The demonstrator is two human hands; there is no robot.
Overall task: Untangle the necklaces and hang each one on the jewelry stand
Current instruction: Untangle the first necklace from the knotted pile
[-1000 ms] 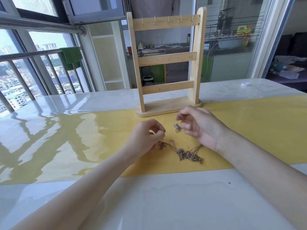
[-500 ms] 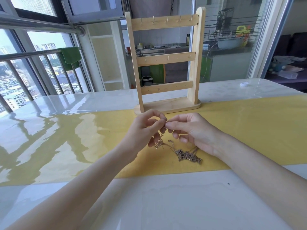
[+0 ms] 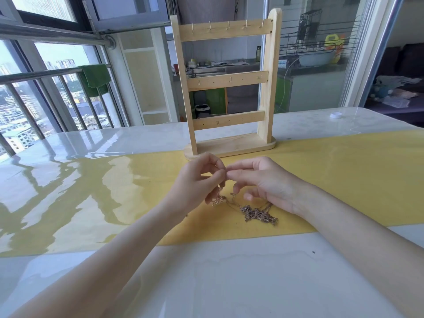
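While both hands pinch one fine chain, a hard tug could cinch the knot tighter or snap a link

The left hand [image 3: 197,180] and right hand [image 3: 263,182] each close their grip on a thin gold chain [image 3: 219,199] lifted from the tangled heap of gold necklaces [image 3: 258,213] on the yellow mat [image 3: 344,175] over the counter [image 3: 229,271]; the pale wooden jewelry stand [image 3: 226,83], one, with three hook rails, holds nothing; the necklace count cannot be told

Jewelry stand [image 3: 226,88] blocks straight ahead; necklaces [image 3: 257,213] under hands.
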